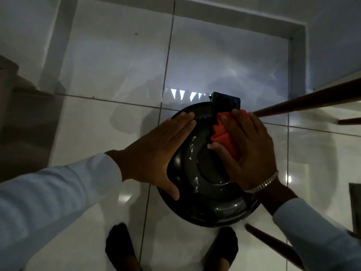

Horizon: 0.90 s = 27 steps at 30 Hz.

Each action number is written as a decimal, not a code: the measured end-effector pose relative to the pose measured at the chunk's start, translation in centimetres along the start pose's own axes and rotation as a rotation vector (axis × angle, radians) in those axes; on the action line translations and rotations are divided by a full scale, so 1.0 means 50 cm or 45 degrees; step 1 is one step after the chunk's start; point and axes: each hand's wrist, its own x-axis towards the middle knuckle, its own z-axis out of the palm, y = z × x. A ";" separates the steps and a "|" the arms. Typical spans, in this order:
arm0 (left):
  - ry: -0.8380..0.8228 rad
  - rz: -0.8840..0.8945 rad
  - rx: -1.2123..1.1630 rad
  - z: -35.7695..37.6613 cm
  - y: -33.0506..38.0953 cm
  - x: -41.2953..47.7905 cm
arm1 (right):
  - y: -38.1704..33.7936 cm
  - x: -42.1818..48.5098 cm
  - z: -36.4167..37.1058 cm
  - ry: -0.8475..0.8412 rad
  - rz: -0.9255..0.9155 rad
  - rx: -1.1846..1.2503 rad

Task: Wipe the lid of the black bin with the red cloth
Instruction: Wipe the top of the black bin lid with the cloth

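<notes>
A: Lid (207, 169) sat where?
B: On the bin, on the floor (109, 75).
A: Hands?
B: Left hand (156, 153) lay flat and spread on the lid's edge; right hand (248, 147) pressed the bunched cloth (224, 135) against it.

Floor (117, 75): glossy white tiles, dark grout lines. Standing on it: round black bin (211, 210), lid closed; two dark-socked feet (121, 249) at the near edge; brown wooden furniture legs (273, 245) at right.
</notes>
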 end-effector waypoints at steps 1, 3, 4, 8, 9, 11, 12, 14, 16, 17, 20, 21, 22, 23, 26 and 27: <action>0.007 0.008 0.003 0.001 -0.001 0.000 | 0.005 0.000 -0.003 0.032 0.053 0.053; 0.024 0.018 -0.004 0.001 -0.002 0.000 | -0.007 0.014 0.001 0.126 0.209 0.164; 0.030 0.019 -0.010 0.001 -0.003 0.002 | -0.018 0.022 0.006 0.176 0.263 0.173; 0.024 0.023 -0.001 0.000 -0.001 0.003 | -0.035 0.013 0.022 0.275 0.059 0.153; 0.017 0.022 -0.006 0.001 -0.002 0.003 | -0.026 -0.001 0.023 0.264 -0.010 0.161; 0.008 0.017 -0.020 0.003 -0.003 0.004 | -0.015 -0.009 0.017 0.265 -0.025 0.216; 0.010 0.017 -0.027 0.005 -0.004 0.004 | -0.016 -0.004 0.013 0.295 0.024 0.258; 0.023 0.030 -0.040 0.008 -0.005 0.004 | -0.031 0.017 0.004 0.401 0.123 0.365; 0.034 0.033 -0.077 0.006 -0.001 0.005 | -0.063 0.033 -0.003 0.442 0.065 0.485; 0.042 0.042 -0.144 0.003 0.001 0.008 | -0.085 0.030 -0.002 0.398 -0.024 0.545; 0.074 0.080 -0.398 0.002 0.000 0.010 | -0.138 -0.014 0.031 0.190 -0.259 0.425; 0.071 0.071 -0.339 0.004 -0.002 0.009 | -0.143 -0.034 0.042 0.148 -0.275 0.316; 0.068 0.055 -0.237 0.007 -0.006 0.007 | -0.139 -0.053 0.049 0.126 -0.267 0.223; 0.060 0.039 -0.155 0.011 -0.009 0.005 | -0.128 -0.066 0.053 0.127 -0.252 0.153; 0.043 0.023 -0.071 0.015 -0.012 0.002 | -0.108 -0.070 0.048 0.187 -0.115 0.122; 0.052 0.025 -0.061 0.014 -0.012 0.001 | -0.113 -0.060 0.048 0.223 -0.051 0.169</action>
